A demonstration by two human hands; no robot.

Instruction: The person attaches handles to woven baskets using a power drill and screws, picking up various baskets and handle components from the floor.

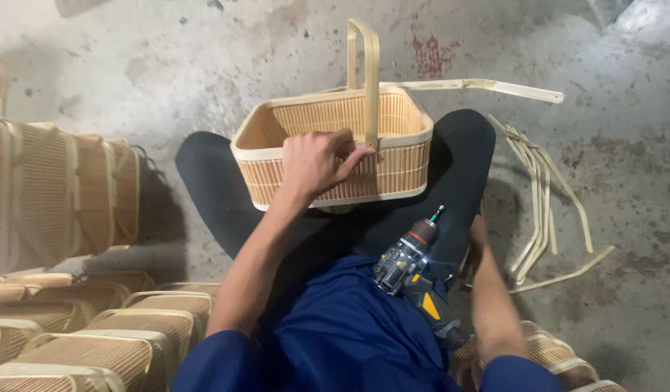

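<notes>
left hand (317, 161) on basket (335, 149), right hand (478, 234) perhaps empty

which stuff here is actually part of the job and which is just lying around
In use:
- left hand on rim of open woven bamboo basket with upright handle
- cordless drill resting on lap
- right hand down by bent bamboo strips

Lying about:
- stacked finished baskets
- long strip behind basket

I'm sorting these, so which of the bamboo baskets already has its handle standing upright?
The open basket resting on the person's legs under the left hand; its handle arches upright, unlike the stacked baskets at left.
</notes>
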